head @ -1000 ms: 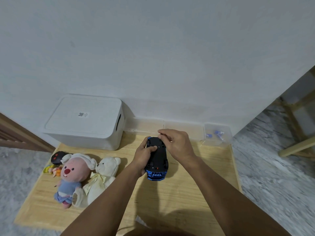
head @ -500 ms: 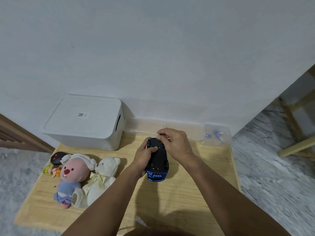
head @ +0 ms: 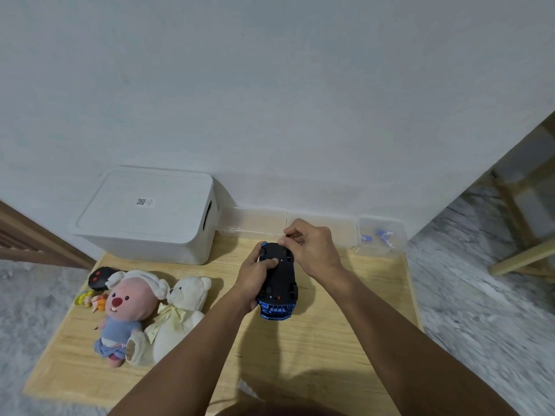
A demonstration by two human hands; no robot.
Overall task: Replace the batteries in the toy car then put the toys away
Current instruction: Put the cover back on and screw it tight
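Blue toy car [head: 279, 283] between both hands, mid-table.

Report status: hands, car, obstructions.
Left hand grips upturned toy car. Right hand pinching at its far end. Nothing blocking; plush toys off left.

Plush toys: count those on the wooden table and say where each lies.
2. The pink plush lies at the table's left; the white bear lies touching its right side. None looks hidden.
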